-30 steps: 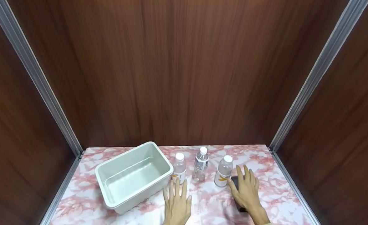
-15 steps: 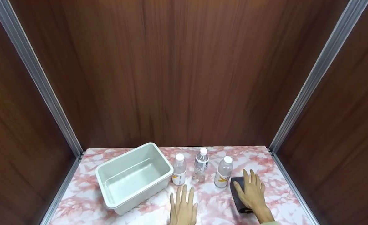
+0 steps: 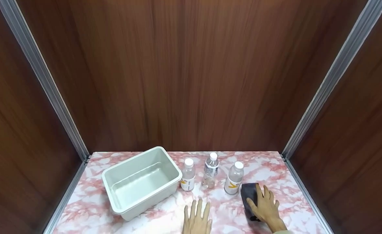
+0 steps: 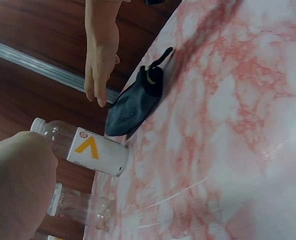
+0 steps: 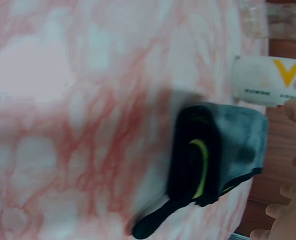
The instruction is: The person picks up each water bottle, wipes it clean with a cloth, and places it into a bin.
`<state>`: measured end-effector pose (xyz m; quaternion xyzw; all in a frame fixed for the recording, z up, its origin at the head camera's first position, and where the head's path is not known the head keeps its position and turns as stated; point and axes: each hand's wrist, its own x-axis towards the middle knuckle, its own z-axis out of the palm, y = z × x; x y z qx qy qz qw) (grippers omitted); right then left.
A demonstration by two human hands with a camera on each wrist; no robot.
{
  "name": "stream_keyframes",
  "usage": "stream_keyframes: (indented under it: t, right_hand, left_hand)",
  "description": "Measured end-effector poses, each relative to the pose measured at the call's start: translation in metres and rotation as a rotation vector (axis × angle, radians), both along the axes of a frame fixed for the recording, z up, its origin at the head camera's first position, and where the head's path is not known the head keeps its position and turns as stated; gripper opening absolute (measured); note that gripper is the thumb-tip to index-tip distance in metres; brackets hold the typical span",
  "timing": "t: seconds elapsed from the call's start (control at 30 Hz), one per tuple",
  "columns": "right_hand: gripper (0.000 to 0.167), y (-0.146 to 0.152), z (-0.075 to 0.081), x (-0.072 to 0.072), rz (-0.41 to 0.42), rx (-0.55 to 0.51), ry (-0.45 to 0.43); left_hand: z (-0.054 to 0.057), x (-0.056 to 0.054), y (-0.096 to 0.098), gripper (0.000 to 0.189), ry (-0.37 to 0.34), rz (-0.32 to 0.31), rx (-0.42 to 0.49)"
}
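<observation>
My right hand (image 3: 265,206), its fingers spread, is over a dark grey soft pouch (image 3: 249,191). In the left wrist view a gap shows between the right hand (image 4: 102,62) and the pouch (image 4: 133,107), which has a black strap end and a yellow-green edge. Left of the pouch stands a clear bottle (image 3: 234,180) with a white cap and an orange mark on its label. My left hand (image 3: 197,221) has its fingers straight and holds nothing, at the near edge of the view. Its wrist is out of the head view.
A pale grey-green plastic bin (image 3: 152,203) stands on the left of the marbled tabletop (image 3: 80,208). Close to its right side is a capped bottle (image 3: 187,177), then another clear bottle (image 3: 211,169). Brown wood-look panels (image 3: 191,81) with metal posts enclose the table.
Both hands have drawn back toward the near edge and shifted right, away from the bottles. More of the pouch shows now. The bin, bottles and pouch stay in place.
</observation>
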<state>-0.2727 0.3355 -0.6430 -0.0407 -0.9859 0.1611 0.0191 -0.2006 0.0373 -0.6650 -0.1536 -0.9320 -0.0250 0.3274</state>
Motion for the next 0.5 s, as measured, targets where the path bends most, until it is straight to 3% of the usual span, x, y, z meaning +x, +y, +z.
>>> stream_keyframes:
  t: [0.27,0.5]
  right_hand:
    - [0.079,0.004,-0.015,0.003,0.015,-0.009,-0.005]
    - [0.081,0.009,-0.024,0.000,0.019,-0.024,-0.097]
  left_hand:
    - [-0.009,0.004,0.002,0.061,0.014,-0.011,-0.056]
    - [-0.006,0.007,0.005,0.058,-0.085,0.000,-0.087]
